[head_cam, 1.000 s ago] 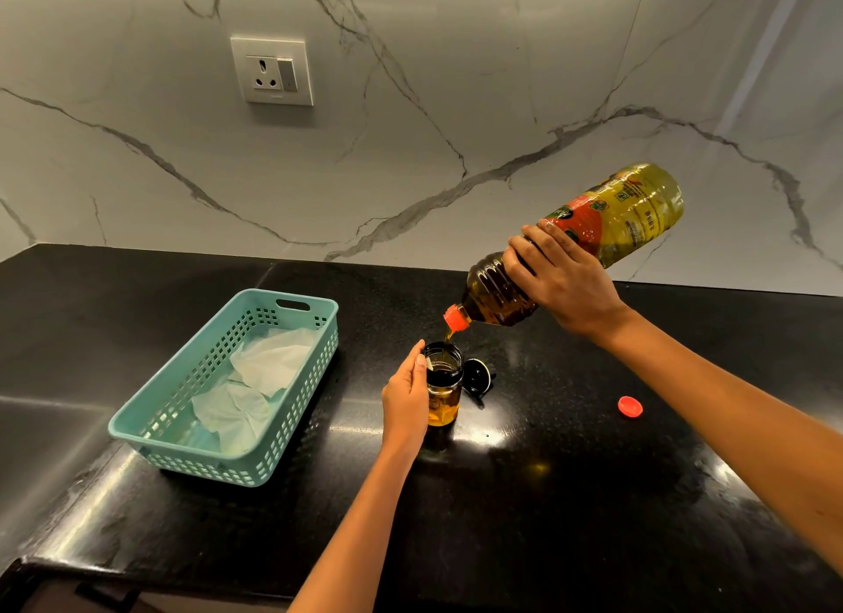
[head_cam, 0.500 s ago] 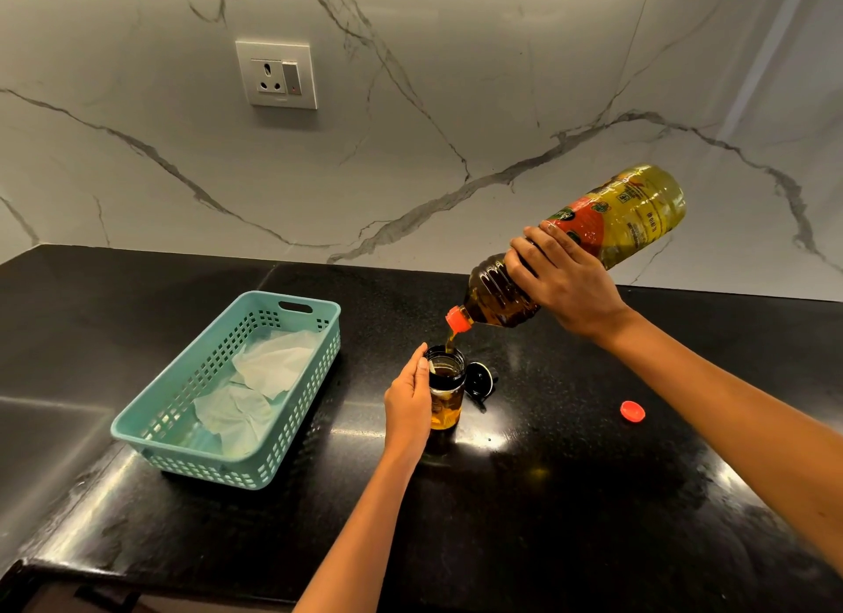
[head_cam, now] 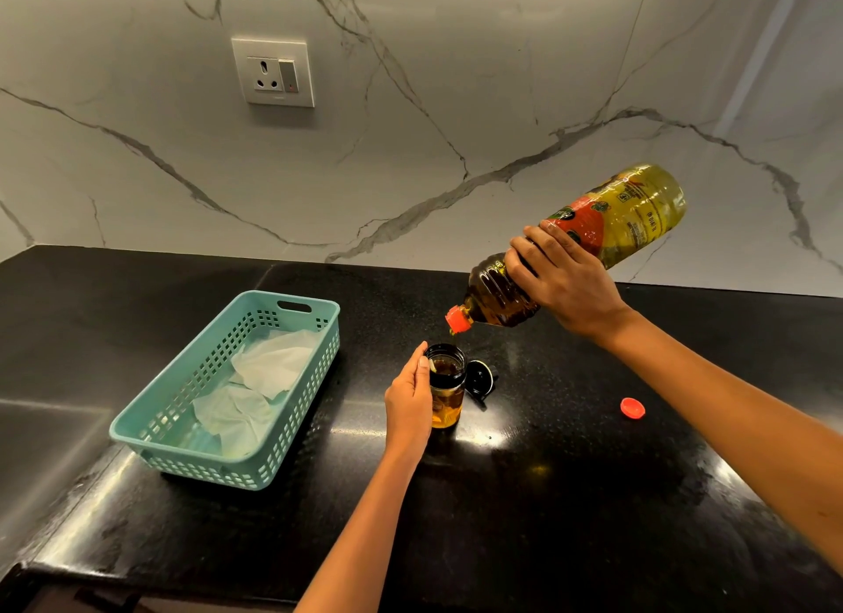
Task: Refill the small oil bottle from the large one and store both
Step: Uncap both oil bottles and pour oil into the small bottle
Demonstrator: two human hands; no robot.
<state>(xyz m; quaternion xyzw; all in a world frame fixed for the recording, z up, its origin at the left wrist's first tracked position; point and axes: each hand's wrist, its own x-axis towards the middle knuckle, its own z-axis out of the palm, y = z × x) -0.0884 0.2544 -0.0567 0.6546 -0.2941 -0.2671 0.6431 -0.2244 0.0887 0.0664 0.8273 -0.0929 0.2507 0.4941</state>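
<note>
Head view gives me two oil bottles, two hands, one basket, one loose cap and one wall socket [head_cam: 273, 71].

The small oil bottle [head_cam: 446, 414] stands upright on the black counter [head_cam: 547, 498], open at the top and partly filled with amber oil. My left hand [head_cam: 408, 402] holds it from its left side, fingers curled round the dark neck. One black lid [head_cam: 479, 377] sits just beside it, on its right.

My right hand [head_cam: 565, 284] grips the large oil bottle [head_cam: 638, 211] round its middle, up and to the right of the small bottle. It is tilted with its base high, and its red mouth [head_cam: 458, 319] is just above the small bottle's opening.

One red cap [head_cam: 632, 407] lies on the counter well to the right of the small bottle. One teal basket [head_cam: 205, 473] sits to its left, apart from it, with two white paper napkins [head_cam: 269, 364] inside.
</note>
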